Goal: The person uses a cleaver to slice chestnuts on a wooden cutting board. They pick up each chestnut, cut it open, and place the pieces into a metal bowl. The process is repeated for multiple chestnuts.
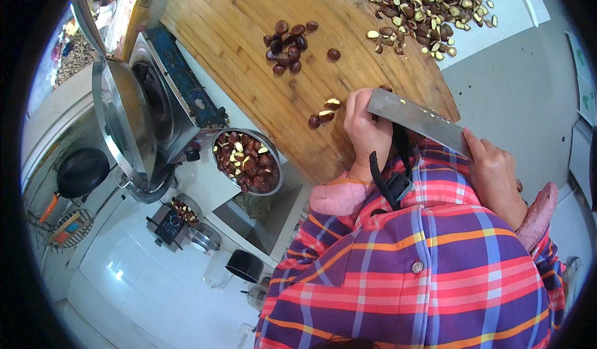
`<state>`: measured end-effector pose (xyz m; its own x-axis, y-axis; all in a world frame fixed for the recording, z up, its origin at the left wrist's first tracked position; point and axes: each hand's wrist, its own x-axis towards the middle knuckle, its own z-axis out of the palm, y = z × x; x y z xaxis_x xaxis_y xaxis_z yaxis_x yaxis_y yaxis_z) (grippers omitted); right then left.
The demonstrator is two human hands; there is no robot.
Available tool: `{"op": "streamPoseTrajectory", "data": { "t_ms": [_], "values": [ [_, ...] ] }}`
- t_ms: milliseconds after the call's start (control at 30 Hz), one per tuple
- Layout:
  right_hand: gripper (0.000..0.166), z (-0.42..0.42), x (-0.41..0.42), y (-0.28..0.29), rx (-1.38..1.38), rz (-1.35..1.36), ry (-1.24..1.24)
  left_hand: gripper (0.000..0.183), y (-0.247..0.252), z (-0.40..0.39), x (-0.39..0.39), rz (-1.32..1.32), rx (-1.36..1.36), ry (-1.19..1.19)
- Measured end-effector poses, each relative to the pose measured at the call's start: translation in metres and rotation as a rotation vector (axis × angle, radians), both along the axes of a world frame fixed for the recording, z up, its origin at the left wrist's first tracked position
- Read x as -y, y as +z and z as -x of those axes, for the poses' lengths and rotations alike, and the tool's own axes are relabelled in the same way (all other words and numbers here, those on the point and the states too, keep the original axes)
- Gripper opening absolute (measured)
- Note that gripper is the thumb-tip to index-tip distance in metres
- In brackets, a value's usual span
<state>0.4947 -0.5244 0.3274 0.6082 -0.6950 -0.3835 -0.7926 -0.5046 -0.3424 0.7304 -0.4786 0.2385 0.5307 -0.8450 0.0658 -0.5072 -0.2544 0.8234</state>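
Note:
My right hand (pixel 494 176) grips the handle end of a wide-bladed cleaver (pixel 419 118), with crumbs stuck to its blade. Curled fingers of my left hand (pixel 366 125) are against the far end of the blade, at the near side of a wooden cutting board (pixel 233 18). Whatever those fingers may hold is hidden. Just past the blade a chestnut (pixel 385 88) peeks out. Left of my left hand lie two chestnuts with cut, pale faces (pixel 329 111) and a whole-looking chestnut (pixel 314 122). Farther up the board rests a cluster of whole chestnuts (pixel 291 48), with one single chestnut (pixel 333 54) beside it.
A heap of cut shell pieces (pixel 429 8) covers the board's far right corner and a white sheet (pixel 517 4). Left of the board, a metal bowl (pixel 280 181) holds many cut chestnuts. A gas stove (pixel 179 78) and a large steel wok (pixel 122 111) stand beyond it.

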Motion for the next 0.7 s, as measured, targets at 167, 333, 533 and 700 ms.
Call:
{"op": "streamPoseTrajectory", "data": {
  "t_ms": [167, 333, 533, 700],
  "values": [
    [0.041, -0.003, 0.004, 0.005, -0.027, -0.035, -0.007, 0.021, -0.004, 0.000, 0.002, -0.006, -0.058, 0.031],
    [0.034, -0.007, 0.009, 0.010, -0.033, -0.087, -0.030, 0.021, -0.005, 0.000, 0.003, -0.013, -0.014, 0.034],
    [0.020, -0.021, 0.021, 0.021, -0.096, -0.199, -0.043, 0.020, -0.007, 0.001, -0.001, -0.052, -0.024, 0.040],
    [0.022, -0.046, 0.022, -0.037, 0.024, -0.131, -0.051, 0.023, -0.005, 0.007, 0.002, 0.002, 0.006, 0.050]
  ]
}}
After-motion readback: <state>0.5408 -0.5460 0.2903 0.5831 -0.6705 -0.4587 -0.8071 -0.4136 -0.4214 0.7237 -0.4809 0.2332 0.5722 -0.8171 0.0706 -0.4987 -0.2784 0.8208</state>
